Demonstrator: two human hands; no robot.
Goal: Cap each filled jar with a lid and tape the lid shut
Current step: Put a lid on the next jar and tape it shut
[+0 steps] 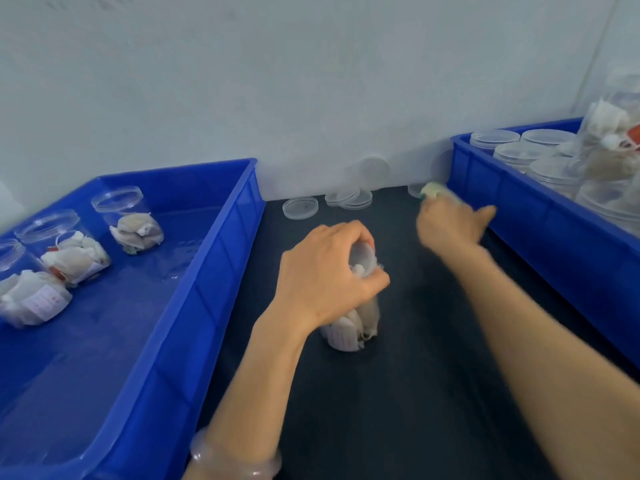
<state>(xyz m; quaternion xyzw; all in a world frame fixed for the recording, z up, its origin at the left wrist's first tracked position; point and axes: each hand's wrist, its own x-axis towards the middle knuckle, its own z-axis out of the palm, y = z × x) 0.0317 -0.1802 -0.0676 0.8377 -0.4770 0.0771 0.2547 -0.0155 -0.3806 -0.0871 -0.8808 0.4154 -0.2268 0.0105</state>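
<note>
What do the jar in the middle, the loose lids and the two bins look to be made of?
Jar: clear, thin plastic, probably; the sachets show through its wall. Lids: clear, glossy plastic; the mat shows through them. Bins: opaque blue moulded plastic, glossy, with ribbed walls.

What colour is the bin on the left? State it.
Bright blue all over; the bin shows best in the head view, the only one given.
</note>
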